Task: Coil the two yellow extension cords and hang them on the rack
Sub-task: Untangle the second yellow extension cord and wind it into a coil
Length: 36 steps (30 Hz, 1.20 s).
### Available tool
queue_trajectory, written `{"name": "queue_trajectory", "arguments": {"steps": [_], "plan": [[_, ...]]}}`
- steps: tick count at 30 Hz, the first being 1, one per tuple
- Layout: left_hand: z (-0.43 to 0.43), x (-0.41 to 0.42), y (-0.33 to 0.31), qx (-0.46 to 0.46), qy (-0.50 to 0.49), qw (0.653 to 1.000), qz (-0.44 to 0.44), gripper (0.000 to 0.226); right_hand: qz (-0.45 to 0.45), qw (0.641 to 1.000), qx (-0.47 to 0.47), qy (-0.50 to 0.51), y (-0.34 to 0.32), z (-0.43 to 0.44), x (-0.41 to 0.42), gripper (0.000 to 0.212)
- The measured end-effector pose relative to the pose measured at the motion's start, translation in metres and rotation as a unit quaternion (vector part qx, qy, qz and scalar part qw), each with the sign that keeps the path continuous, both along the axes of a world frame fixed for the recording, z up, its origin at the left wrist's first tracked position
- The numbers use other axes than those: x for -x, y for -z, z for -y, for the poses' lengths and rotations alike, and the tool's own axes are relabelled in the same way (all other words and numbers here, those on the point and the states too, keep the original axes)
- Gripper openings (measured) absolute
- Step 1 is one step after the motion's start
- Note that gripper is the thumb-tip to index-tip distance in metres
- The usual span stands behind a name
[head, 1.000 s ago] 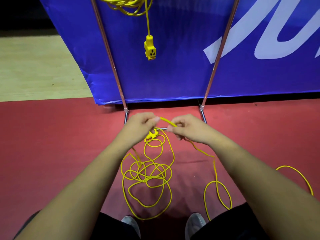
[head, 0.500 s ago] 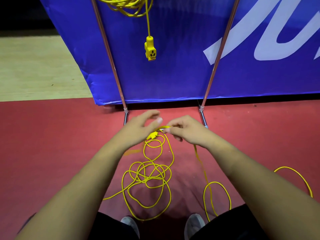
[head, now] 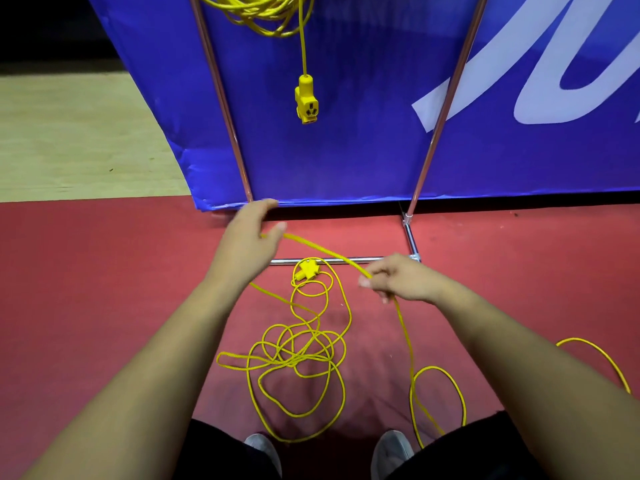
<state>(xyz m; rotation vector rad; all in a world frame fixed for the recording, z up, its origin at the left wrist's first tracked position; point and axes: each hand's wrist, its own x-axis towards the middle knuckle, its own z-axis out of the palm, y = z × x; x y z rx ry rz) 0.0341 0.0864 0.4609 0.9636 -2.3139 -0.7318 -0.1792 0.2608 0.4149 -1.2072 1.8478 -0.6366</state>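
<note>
Red floor (head: 104, 289), left hand (head: 247, 237) spread on yellow cord (head: 325, 252), right hand (head: 398, 278) pinching it, rack bar (head: 281, 261) beyond.

Even overhead light, soft shadows on red floor (head: 104, 289), wide-angle bowing at edges, slight motion blur

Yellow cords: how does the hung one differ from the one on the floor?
The hanging cord is coiled between the rack poles, untouched; the floor cord sprawls in loose tangled loops, and the right hand pinches it. The hanging cord's socket dangles; the floor cord's connector lies flat. Both are yellow.
</note>
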Motion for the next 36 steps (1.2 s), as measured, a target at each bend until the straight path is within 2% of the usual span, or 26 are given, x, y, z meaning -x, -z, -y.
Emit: {"name": "queue_trajectory", "arguments": {"steps": [3,5,6,7,9,11,12,13,16,18,20,22,25,27,30,33,34,36], "plan": [[-0.025,0.015,0.000,-0.080,0.153,0.985,0.026,0.031,0.002,0.990,0.141,-0.029,-0.041,0.023,-0.036,0.015],[-0.035,0.017,-0.002,-0.128,0.213,0.967,0.062,0.029,0.012,0.982,0.187,-0.024,-0.055,0.030,-0.045,0.013],[-0.035,0.017,-0.003,-0.142,0.216,0.965,0.051,0.032,0.017,0.982,0.186,-0.020,-0.055,0.030,-0.045,0.012],[-0.032,0.016,-0.004,-0.151,0.194,0.969,0.022,0.035,0.017,0.985,0.172,-0.017,-0.050,0.029,-0.042,0.012],[-0.018,0.011,-0.006,-0.148,0.077,0.984,-0.067,0.039,-0.005,0.995,0.094,-0.020,-0.025,0.021,-0.024,0.016],[-0.002,0.002,-0.010,-0.173,-0.051,0.967,-0.182,0.041,-0.049,0.996,-0.042,-0.060,0.002,0.004,-0.004,0.022],[0.005,-0.003,-0.012,-0.169,-0.091,0.961,-0.198,0.040,-0.052,0.992,-0.096,-0.069,0.011,-0.006,0.005,0.025],[0.010,-0.008,-0.012,-0.149,-0.113,0.967,-0.172,0.038,-0.034,0.990,-0.123,-0.060,0.017,-0.013,0.011,0.025],[0.016,-0.018,-0.005,0.009,-0.087,0.996,0.026,0.015,0.005,0.995,-0.098,-0.001,0.017,-0.017,0.016,0.013],[0.008,-0.011,0.003,0.052,0.012,0.997,0.061,0.041,0.031,0.999,-0.039,0.002,0.004,-0.006,0.003,0.011],[-0.012,0.003,0.006,-0.026,0.118,0.992,0.044,0.041,0.042,0.998,0.028,-0.034,-0.019,0.006,-0.020,0.014],[-0.034,0.015,0.004,-0.118,0.196,0.971,0.076,0.038,0.044,0.993,0.083,-0.076,-0.042,0.015,-0.037,0.011],[-0.044,0.017,-0.004,-0.179,0.243,0.943,0.142,0.041,0.083,0.989,0.084,-0.092,-0.052,0.019,-0.042,0.010],[-0.037,0.014,-0.008,-0.169,0.196,0.960,0.103,0.038,0.115,0.988,0.052,-0.090,-0.039,0.018,-0.035,0.007],[-0.022,0.009,-0.011,-0.149,0.061,0.987,-0.015,0.041,0.003,0.995,-0.038,-0.088,-0.004,0.009,-0.009,0.010],[0.004,-0.005,-0.015,-0.165,-0.091,0.969,-0.161,0.040,-0.059,0.979,-0.170,-0.100,0.028,-0.010,0.018,0.026],[0.012,-0.011,-0.017,-0.141,-0.114,0.972,-0.148,0.038,-0.079,0.973,-0.193,-0.099,0.031,-0.015,0.024,0.031],[0.023,-0.020,-0.014,-0.016,-0.111,0.993,0.033,0.025,-0.085,0.979,-0.170,-0.072,0.031,-0.017,0.028,0.033]]}}
